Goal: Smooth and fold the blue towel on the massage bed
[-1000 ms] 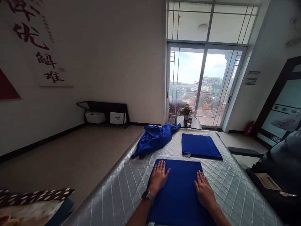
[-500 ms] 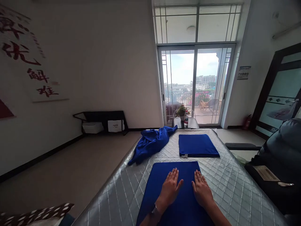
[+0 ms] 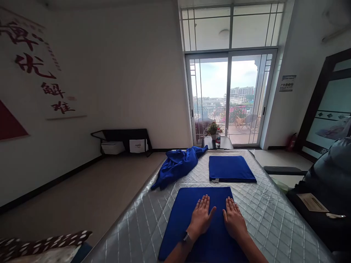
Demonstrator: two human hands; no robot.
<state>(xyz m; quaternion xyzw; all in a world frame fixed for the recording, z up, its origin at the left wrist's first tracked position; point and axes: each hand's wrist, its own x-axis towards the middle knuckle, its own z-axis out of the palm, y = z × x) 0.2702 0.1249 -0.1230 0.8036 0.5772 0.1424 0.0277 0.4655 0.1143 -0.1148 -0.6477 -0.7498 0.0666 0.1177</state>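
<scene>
A flat blue fabric piece (image 3: 175,223) lies in front of me on a silver quilted cover (image 3: 274,219); whether it is a cushion cover or folded cloth I cannot tell. My left hand (image 3: 202,217) rests palm down near its middle, fingers straight and thumb out. On its right side my right hand (image 3: 234,218) lies flat the same way. Neither hand grips anything. Beyond them sits a second flat blue fabric piece (image 3: 231,168) with a small white tag at its near edge. To its left is a crumpled blue cloth (image 3: 178,166).
A small table (image 3: 226,143) with a potted plant (image 3: 213,129) and a bottle (image 3: 218,137) stands past the far edge. Black chair (image 3: 323,182) on the right holds a card. A patterned brown cloth (image 3: 46,244) is at lower left, a low black rack (image 3: 124,135) by the wall.
My view has shifted slightly to the left. Both hands stay flat on the near blue piece, the left a touch closer to the right.
</scene>
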